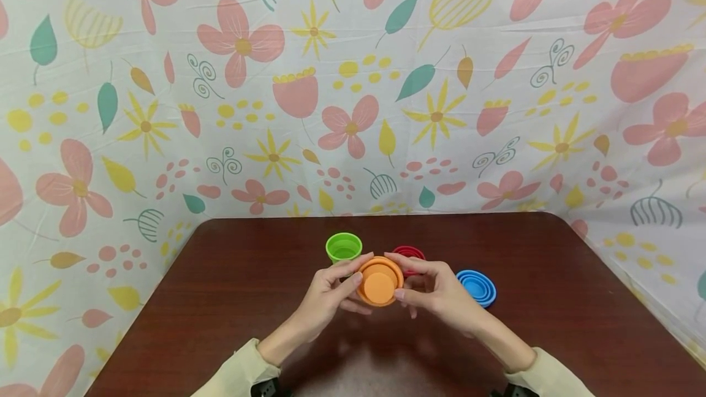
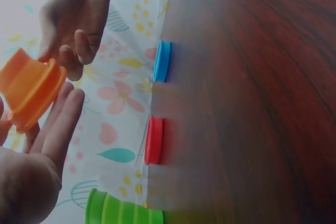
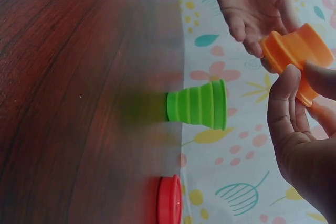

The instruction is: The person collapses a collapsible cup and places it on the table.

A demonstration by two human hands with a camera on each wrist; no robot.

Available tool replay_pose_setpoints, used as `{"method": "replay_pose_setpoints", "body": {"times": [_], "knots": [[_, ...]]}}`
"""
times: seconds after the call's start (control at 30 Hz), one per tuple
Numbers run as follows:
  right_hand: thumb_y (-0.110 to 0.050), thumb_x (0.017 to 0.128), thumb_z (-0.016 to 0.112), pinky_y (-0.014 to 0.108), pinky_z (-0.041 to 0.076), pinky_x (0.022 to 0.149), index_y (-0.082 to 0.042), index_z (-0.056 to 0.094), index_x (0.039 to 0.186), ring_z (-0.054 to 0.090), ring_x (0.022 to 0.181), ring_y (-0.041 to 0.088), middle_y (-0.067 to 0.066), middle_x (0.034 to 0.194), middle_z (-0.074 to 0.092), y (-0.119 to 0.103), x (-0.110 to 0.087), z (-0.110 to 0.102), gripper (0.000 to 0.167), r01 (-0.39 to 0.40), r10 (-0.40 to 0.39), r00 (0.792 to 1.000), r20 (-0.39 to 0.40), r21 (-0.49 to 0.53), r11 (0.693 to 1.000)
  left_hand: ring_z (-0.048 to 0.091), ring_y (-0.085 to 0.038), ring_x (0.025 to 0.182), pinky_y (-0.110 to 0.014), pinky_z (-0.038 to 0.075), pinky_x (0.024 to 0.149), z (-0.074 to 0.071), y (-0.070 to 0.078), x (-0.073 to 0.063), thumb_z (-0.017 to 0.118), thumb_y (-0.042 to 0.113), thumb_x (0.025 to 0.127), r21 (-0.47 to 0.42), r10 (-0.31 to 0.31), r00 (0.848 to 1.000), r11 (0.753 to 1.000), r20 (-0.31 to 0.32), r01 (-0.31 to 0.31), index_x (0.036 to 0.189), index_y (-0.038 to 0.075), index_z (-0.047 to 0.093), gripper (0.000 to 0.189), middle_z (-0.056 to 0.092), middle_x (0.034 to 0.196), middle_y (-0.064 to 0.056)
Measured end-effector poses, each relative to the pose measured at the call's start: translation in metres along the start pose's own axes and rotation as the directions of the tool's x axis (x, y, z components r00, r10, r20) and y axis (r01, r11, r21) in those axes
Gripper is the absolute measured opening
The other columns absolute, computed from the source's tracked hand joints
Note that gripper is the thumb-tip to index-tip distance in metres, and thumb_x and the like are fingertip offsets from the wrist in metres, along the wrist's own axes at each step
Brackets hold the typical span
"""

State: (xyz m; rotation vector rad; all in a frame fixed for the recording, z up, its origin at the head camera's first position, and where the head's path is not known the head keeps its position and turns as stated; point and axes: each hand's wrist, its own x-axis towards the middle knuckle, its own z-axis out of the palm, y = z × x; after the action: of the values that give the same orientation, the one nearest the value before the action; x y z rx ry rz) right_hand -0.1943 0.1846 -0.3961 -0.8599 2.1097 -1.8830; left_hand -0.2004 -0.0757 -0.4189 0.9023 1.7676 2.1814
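An orange collapsible cup (image 1: pixel 379 287) is held above the table, partly extended, its round base turned toward the head camera. My left hand (image 1: pixel 326 296) pinches its left edge between thumb and fingers. On the opposite edge, my right hand (image 1: pixel 441 294) grips it in the same way. Both wrist views show the orange cup's side (image 2: pixel 32 90) with stepped rings and a wide rim, well off the tabletop. Beyond the hands stands an extended green collapsible cup (image 3: pixel 197 105). A red collapsed cup (image 2: pixel 154 141) lies behind the right hand, partly hidden in the head view.
A blue collapsed cup (image 1: pixel 477 288) lies flat to the right of the right hand. The dark wooden table (image 1: pixel 248 274) reaches back to a white cloth (image 1: pixel 353 189) printed with flowers and leaves.
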Motion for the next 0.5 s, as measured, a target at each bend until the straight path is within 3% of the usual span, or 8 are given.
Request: {"method": "replay_pose_setpoints", "body": {"times": [0.2,0.33,0.5], "knots": [[-0.006,0.103,0.067,0.037,0.062,0.062,-0.007,0.053,0.155,0.062,0.064,0.029,0.025,0.106,0.065,-0.0006,0.0,0.0001,0.054,-0.023,0.024,1.0,-0.016,0.046,0.999,0.077,-0.025,0.092,-0.053,0.064,0.075,0.001,0.0011,0.0016,0.058,0.01,0.11,0.027,-0.011,1.0,1.0,-0.02,0.012,0.155,0.006,0.052,0.046,0.048,0.139,-0.022],[-0.01,0.105,0.064,0.037,0.063,0.062,-0.007,0.054,0.154,0.064,0.069,0.034,0.034,0.095,0.062,-0.0015,0.0007,0.0008,0.05,-0.043,0.045,0.998,-0.041,0.06,0.997,0.078,-0.024,0.091,-0.05,0.064,0.075,0.0019,0.0025,0.0021,0.059,0.011,0.109,0.03,-0.018,1.0,0.999,-0.025,0.019,0.156,0.006,0.052,0.047,0.044,0.146,-0.024],[-0.013,0.107,0.063,0.038,0.063,0.061,-0.005,0.055,0.152,0.063,0.067,0.033,0.041,0.093,0.059,-0.0011,0.0016,0.0017,0.047,-0.052,0.055,0.996,-0.067,0.051,0.997,0.077,-0.022,0.091,-0.047,0.065,0.076,0.005,0.0048,0.0023,0.06,0.012,0.108,0.043,-0.042,0.997,0.998,-0.058,0.044,0.153,0.006,0.055,0.045,0.048,0.142,-0.021]]}}
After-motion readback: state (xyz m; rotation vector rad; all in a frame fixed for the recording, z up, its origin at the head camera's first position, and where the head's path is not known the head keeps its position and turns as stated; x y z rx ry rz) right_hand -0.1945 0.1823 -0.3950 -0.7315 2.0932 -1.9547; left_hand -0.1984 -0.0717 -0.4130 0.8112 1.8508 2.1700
